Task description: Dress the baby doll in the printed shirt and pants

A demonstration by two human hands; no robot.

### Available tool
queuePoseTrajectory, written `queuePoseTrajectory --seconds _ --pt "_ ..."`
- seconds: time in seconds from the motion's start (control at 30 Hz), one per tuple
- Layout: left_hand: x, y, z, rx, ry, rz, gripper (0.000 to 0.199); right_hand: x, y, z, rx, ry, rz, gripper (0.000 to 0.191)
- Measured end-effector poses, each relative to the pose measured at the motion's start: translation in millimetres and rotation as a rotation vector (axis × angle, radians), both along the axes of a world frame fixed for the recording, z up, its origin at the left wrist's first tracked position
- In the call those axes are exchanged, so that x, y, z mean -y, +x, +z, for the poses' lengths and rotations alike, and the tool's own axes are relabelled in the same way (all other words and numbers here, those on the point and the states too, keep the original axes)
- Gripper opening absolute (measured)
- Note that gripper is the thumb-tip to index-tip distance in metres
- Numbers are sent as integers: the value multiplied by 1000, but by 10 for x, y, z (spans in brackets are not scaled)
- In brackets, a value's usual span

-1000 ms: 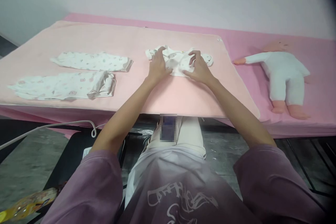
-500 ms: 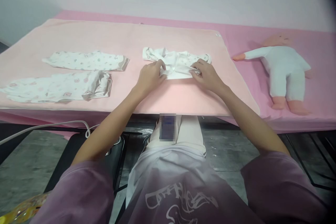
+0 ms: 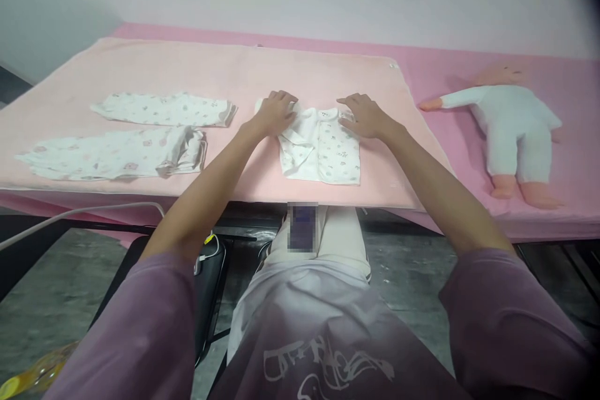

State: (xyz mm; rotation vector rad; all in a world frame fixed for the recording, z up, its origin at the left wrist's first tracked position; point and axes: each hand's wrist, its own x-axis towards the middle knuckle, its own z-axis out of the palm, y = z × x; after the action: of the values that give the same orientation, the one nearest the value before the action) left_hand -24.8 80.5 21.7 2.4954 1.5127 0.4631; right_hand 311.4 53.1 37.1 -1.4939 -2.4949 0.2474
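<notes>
While left hand (image 3: 276, 114) and right hand (image 3: 365, 116) touch shirt (image 3: 338, 153), fingers apart, yellow-capped bottle (image 3: 40, 372), contents unclear.

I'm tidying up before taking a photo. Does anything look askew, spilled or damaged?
The small shirt looks uneven: its left half is creased, with a flap folded over, while its right half lies flatter. On the left, the nearer patterned garment has a bunched end, unlike the farther garment. No spill or damage shows.
</notes>
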Motion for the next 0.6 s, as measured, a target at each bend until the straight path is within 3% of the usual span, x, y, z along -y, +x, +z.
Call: queuePoseTrajectory --seconds 0.13,0.27,0.33,0.4,0.5,0.6 --pt "-459 141 -85 -60 -110 -48 58 -416 -55 -40 77 -132 -115 59" --pt "-706 194 -96 103 -96 -73 46 -618 -37 -37 -103 -99 -113 33" --pt "-736 230 -61 186 -81 -19 47 -690 -14 -58 -190 -63 -155 30" --pt "-704 263 11 146 -89 103 53 -734 16 -105 -205 -55 -203 29" --pt "-599 275 158 -118 -134 281 70 -723 55 -208 -126 -16 -226 31" --pt "-544 259 261 -299 -171 364 79 -632 38 -313 -53 37 -236 40"
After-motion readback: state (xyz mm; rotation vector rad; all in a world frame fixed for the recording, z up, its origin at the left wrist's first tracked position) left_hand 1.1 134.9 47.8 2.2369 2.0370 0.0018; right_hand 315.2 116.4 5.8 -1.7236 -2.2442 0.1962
